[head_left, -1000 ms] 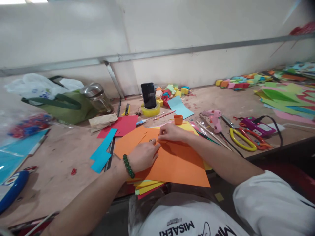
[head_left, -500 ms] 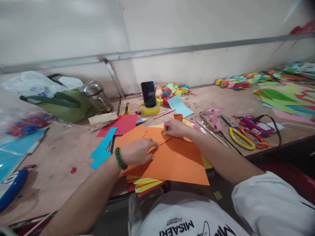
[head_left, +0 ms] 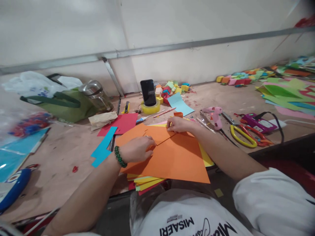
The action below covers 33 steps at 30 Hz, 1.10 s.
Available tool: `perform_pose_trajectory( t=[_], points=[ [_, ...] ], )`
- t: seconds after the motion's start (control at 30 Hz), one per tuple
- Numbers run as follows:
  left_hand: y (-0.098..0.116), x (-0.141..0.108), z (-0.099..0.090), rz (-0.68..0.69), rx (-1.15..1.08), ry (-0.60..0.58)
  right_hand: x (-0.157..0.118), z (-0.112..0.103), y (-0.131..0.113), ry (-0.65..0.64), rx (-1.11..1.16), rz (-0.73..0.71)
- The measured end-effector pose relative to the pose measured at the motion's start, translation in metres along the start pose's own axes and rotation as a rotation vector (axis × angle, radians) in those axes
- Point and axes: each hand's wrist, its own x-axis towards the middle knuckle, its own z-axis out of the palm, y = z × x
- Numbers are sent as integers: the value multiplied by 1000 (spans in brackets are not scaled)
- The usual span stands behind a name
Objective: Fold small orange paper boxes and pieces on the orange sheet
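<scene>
A large orange paper sheet (head_left: 179,160) lies at the table's front edge, over a stack of coloured paper (head_left: 147,182). A smaller orange paper piece (head_left: 159,133) rests on the sheet. With its fingers pinched together, my right hand (head_left: 180,125) is closed at this piece's right edge. My left hand (head_left: 137,149), with a green bead bracelet (head_left: 120,156) at the wrist, rests on the orange paper, its thumb apart from the bent fingers. Beyond my right hand stands a small folded orange strip (head_left: 178,114).
A pink glue gun (head_left: 214,116), scissors (head_left: 242,136) and a purple power socket (head_left: 259,124) lie to the right. A phone (head_left: 148,92) stands in a tape roll (head_left: 150,108) behind. Blue paper (head_left: 104,146) and red paper (head_left: 126,124) lie left, near a glass bottle (head_left: 98,95).
My right hand has shifted slightly right, and the smaller orange piece lies more exposed between my hands. The left hand has moved slightly left. The view has shifted a little.
</scene>
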Motion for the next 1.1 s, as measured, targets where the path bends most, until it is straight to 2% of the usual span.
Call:
perform_pose_trajectory(
  t=[0.13,0.2,0.27,0.33,0.43,0.5,0.63,0.7,0.77,0.9,1.0,1.1],
  points=[
    [0,0,-3,3,-36,-51,-13,7,-26,108,-32,-63],
    [2,-1,-4,-32,-15,-58,-10,15,-32,25,-37,-147],
    [4,-1,-4,-59,-3,-66,-2,19,-26,-42,-60,-179],
    [6,-1,-3,-66,-2,-59,7,17,-12,-78,-68,-142],
    [8,0,-1,-61,22,-45,13,3,14,-75,-74,-101],
    [10,0,1,-55,45,-38,9,-7,22,-71,-94,-72],
    [11,-1,2,-49,42,-7,-4,-15,11,-14,-129,-51],
    [11,-1,1,-42,23,10,-8,-10,0,-12,-108,-76],
    [10,-1,1,-26,5,16,-6,-3,-5,-66,-88,-102],
    [8,0,2,-2,-5,6,4,3,9,-146,-112,-102],
    [6,0,3,16,-2,6,3,-6,23,-153,-124,-94],
    [5,-1,3,13,9,9,-5,-15,21,-143,-26,-165]
  ],
)
